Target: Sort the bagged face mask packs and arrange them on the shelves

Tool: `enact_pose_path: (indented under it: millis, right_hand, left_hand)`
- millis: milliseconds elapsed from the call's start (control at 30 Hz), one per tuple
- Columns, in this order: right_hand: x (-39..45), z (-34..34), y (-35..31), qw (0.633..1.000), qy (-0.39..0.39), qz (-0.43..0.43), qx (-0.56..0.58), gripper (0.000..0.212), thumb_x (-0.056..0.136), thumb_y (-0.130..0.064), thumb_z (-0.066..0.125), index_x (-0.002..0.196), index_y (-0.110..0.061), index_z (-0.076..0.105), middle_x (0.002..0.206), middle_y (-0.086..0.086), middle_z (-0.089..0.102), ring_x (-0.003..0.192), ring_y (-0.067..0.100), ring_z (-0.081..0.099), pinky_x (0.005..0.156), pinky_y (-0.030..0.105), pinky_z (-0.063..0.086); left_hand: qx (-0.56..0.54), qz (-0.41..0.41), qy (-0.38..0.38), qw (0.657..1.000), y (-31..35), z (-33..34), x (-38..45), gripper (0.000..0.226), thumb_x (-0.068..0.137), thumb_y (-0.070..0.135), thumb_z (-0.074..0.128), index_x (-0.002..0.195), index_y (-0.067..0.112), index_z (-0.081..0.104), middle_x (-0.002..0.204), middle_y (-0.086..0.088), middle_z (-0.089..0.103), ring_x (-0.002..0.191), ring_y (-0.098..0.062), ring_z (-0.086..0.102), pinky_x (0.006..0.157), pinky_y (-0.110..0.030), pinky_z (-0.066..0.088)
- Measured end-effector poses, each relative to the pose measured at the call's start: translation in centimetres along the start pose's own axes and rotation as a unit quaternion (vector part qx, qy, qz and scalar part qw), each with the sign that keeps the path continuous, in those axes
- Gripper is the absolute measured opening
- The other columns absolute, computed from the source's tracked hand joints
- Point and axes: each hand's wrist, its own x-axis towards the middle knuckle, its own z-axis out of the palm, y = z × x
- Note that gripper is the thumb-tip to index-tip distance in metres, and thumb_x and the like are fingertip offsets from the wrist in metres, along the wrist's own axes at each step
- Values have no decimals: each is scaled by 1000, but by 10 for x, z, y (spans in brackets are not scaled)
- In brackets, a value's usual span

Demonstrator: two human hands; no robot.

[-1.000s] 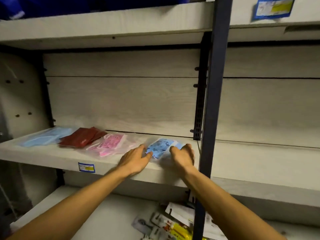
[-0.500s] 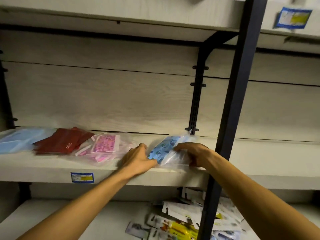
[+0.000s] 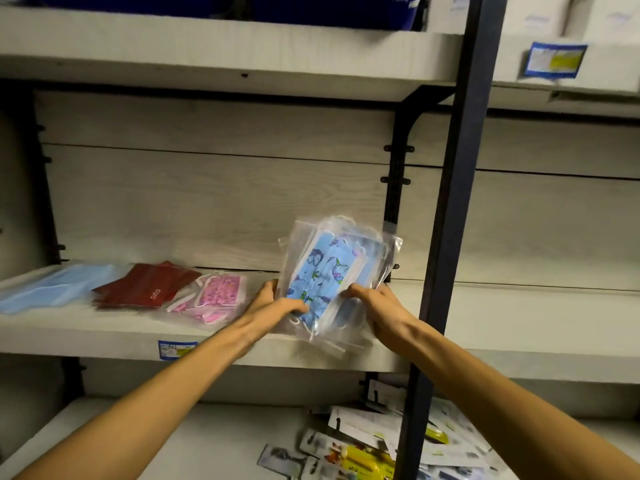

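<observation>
Left hand: its grip holds the blue printed mask packs.
Right hand: its grip holds the same packs, tilted up over the shelf.

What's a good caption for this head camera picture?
Both hands, left hand and right hand, stand blue patterned mask packs upright on the shelf.

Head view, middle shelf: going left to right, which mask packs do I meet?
Plain blue packs → dark red packs → pink patterned packs → blue patterned packs, held up on end between the left hand and right hand.
</observation>
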Motion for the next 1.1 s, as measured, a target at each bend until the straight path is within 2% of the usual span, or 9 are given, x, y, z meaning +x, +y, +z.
enact_pose_path:
  millis: [133, 233, 333, 467, 567, 767, 900, 1000, 1100]
  right_hand:
    - [-23, -6, -9, 1000, -19, -8, 9, 38, 79, -15, 65, 117, -11, 66, 109, 9, 76, 103, 35, 71, 92, 50, 57]
    - [-47, -16, -16, 999, -50, -15, 10, 37, 82, -9, 66, 119, -11, 65, 109, 7, 77, 100, 30, 74, 86, 47, 60]
    - [-76, -34, -25, 996, -76, -35, 5, 33, 86, -4, 67, 117, -13, 66, 107, 5, 77, 95, 26, 75, 71, 37, 62]
    - [-116, -77, -34, 995, -86, -44, -40, 32, 89, -2, 66, 119, -12, 64, 109, 5, 76, 97, 22, 75, 81, 38, 62]
    - [-142, -122, -30, 996, -56, -53, -48, 28, 88, -1, 66, 112, -14, 67, 102, 0, 78, 91, 17, 75, 69, 25, 59]
    - [-186, -231, -12, 999, 50, -3, -3, 34, 79, 1, 65, 111, -7, 69, 107, 15, 75, 100, 38, 71, 89, 57, 57]
    - [-199, -292, -5, 996, 72, 12, 43, 48, 67, -12, 67, 115, -11, 68, 109, 16, 75, 102, 43, 70, 90, 63, 54]
    - [-202, -332, 2, 997, 74, -2, 23, 39, 73, -24, 78, 111, -23, 70, 103, 3, 78, 93, 28, 75, 75, 46, 63]
    - [-191, -367, 11, 994, 111, -9, 7, 40, 82, -20, 79, 120, -16, 67, 100, 2, 78, 88, 24, 76, 67, 35, 61]
  left_hand:
    - [-96, 51, 20, 994, 8, -5, -38, 37, 75, 1, 83, 106, 12, 65, 97, -3, 80, 83, -16, 77, 64, -21, 58]
    - [-120, 73, 33, 990, 15, 1, -73, 41, 73, 0, 83, 110, 5, 65, 103, -11, 78, 92, -26, 77, 71, -29, 62]
    - [-113, 84, 40, 989, 28, 19, -105, 42, 71, -1, 83, 110, 6, 67, 101, -8, 79, 89, -24, 77, 67, -26, 60]
    - [-90, 86, 22, 992, 48, 67, -138, 40, 74, -12, 78, 105, 11, 67, 94, -2, 80, 85, -18, 77, 65, -23, 59]
    - [-72, 102, -11, 992, 65, 118, -150, 40, 76, -15, 75, 105, 10, 66, 91, 0, 80, 86, -16, 77, 67, -22, 59]
    - [-45, 146, -20, 988, 83, 239, -151, 41, 77, -13, 77, 100, 19, 63, 86, 8, 78, 86, -17, 76, 66, -21, 59]
    - [-39, 109, -93, 989, 99, 302, -134, 43, 79, -7, 78, 106, 22, 60, 100, 0, 76, 89, -16, 76, 67, -24, 60]
    - [-30, 83, -130, 988, 109, 342, -116, 40, 80, -5, 78, 107, 20, 63, 102, -6, 78, 88, -18, 77, 73, -30, 63]
    - [-54, 59, -171, 982, 113, 377, -93, 33, 83, -3, 76, 108, 16, 65, 102, -6, 79, 88, -19, 77, 73, -29, 62]
